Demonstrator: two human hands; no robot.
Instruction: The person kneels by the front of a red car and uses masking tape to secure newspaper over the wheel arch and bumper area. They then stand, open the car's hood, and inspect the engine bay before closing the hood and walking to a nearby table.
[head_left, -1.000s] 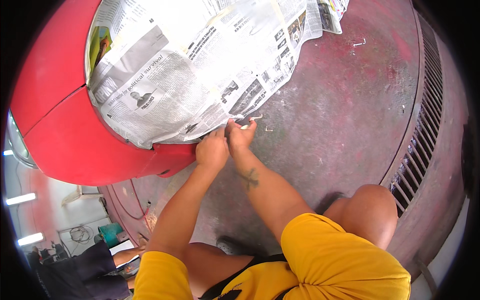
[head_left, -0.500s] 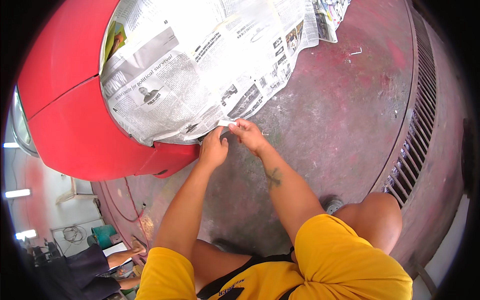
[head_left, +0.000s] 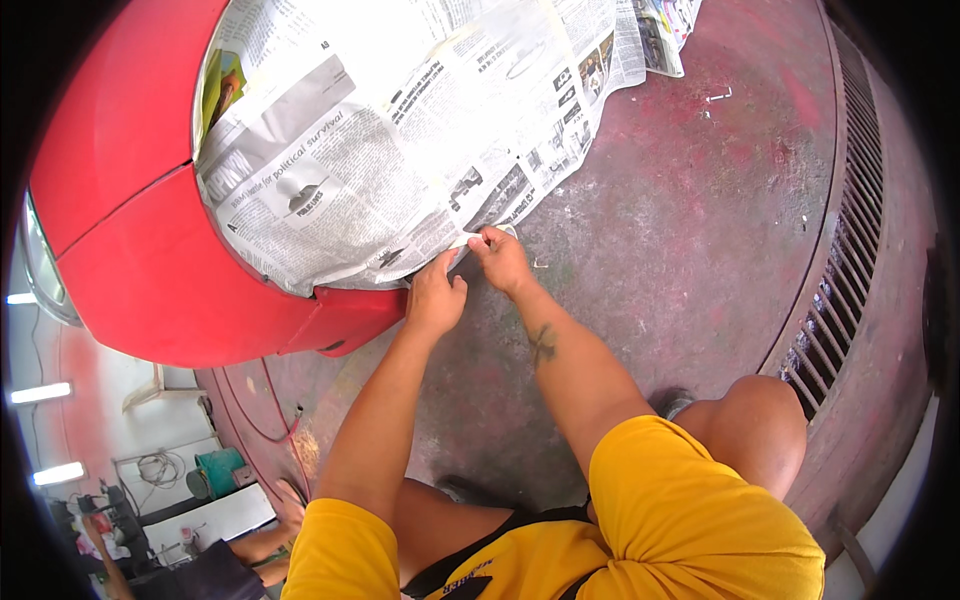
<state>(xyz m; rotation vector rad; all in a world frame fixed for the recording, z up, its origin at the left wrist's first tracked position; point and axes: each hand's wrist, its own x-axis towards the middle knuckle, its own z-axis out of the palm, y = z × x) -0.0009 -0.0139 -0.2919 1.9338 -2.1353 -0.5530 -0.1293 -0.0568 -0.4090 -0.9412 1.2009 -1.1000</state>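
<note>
Newspaper sheets (head_left: 400, 150) cover the opening in a red car body panel (head_left: 210, 280). Their lower edge meets the panel's bottom corner, where both my hands are. My right hand (head_left: 503, 264) pinches a short strip of white tape (head_left: 462, 240) between thumb and fingers, against the paper's edge. Just left of it, my left hand (head_left: 434, 300) presses its outstretched fingertips on the same edge, with the thumb apart. What lies under the fingertips is hidden.
A slotted floor grate (head_left: 835, 300) runs along the right side of the stained concrete floor (head_left: 690, 230). At lower left are a red hose (head_left: 268, 400), a green bucket (head_left: 215, 472), a white board (head_left: 215, 525) and another person's leg (head_left: 275, 545).
My right hand has shifted slightly, and the white strip now lies closer along the newspaper's edge. The other person at lower left has moved.
</note>
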